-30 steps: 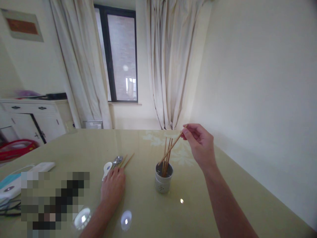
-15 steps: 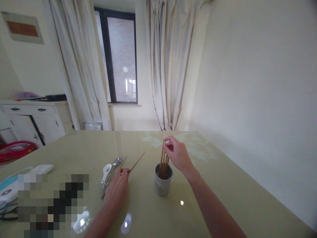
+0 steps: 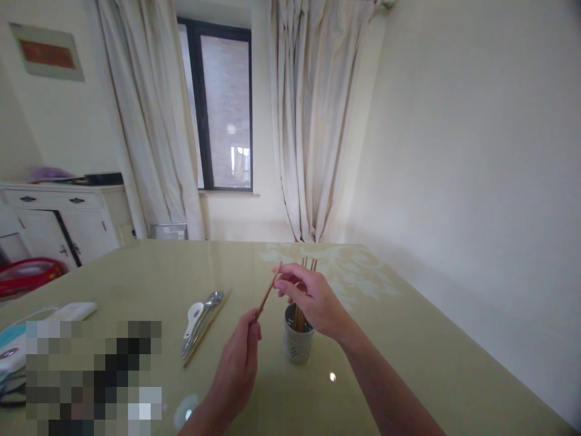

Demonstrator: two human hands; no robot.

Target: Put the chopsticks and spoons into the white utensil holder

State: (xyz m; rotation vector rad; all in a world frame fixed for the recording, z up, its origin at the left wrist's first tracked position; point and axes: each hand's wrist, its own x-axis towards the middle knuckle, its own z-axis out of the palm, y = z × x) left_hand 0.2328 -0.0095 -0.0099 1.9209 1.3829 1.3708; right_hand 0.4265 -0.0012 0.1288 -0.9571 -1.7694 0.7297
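My left hand [image 3: 238,357] is closed round the lower part of a brown wooden chopstick [image 3: 267,297], which slants up to the right. At its upper end, my right hand [image 3: 311,297] has thumb and forefinger around the stick. Just behind the right hand's fingers, a light grey cup [image 3: 298,348] with a pattern of small dark holes stands upright, several chopsticks [image 3: 314,264] poking out of it. Left of my left hand, a white spoon [image 3: 194,316], shiny metal spoons [image 3: 213,299] and a single chopstick [image 3: 206,330] lie side by side on the table.
The greenish glossy table [image 3: 385,375] runs along a white wall on the right. A white device [image 3: 75,312] and dark cables [image 3: 13,390] lie at the left, beside a blurred-out patch. Curtains, a window and a white cabinet [image 3: 54,212] stand beyond.
My left hand has lifted a chopstick from beside the spoons and brought it right, towards the cup. My right hand has let go of the chopsticks in the cup and come down left to the lifted one.
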